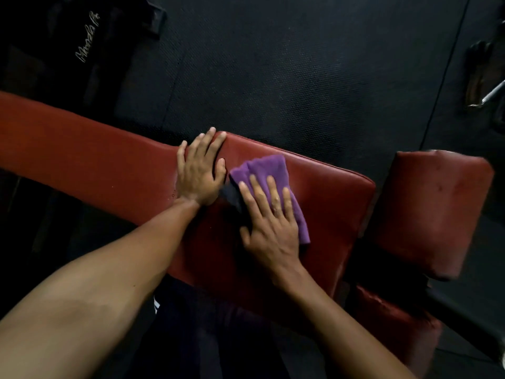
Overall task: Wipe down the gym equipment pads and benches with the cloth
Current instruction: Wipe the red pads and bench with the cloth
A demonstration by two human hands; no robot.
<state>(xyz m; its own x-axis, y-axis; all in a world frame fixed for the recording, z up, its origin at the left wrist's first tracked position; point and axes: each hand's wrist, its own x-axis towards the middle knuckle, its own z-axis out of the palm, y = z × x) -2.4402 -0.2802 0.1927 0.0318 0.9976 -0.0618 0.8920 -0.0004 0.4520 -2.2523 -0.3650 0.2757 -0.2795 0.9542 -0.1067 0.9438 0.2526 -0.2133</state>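
Top left, dark equipment point(82, 39) with pale script lettering is seen, too dim to read. Below it the long narrow pad point(68, 149) of the red desk runs in from the left edge; smooth, worn vinyl. The left hand point(200, 170) is laid flat where that pad meets the wider pad point(333, 198), fingers straight and slightly spread, nothing gripped, forearm stretched out from the lower left. Just beside it the purple cloth point(269, 166) is spread on the wider pad, soft, rumpled, folded over. It is pressed down by the right hand point(270, 222) – palm flat, fingers straight and fanned, not curled round the fabric. The two hands are set close together, thumb sides nearly touching. The wider pad is rectangular with a piped seam along its far edge. To the right, apart from it, two red cushioned pads are seen – one upper point(434, 212), one lower point(396, 324); scuffed. Black dimpled rubber floor point(273, 64) lies behind. A metal piece point(492, 94) is glimpsed at the far right edge.
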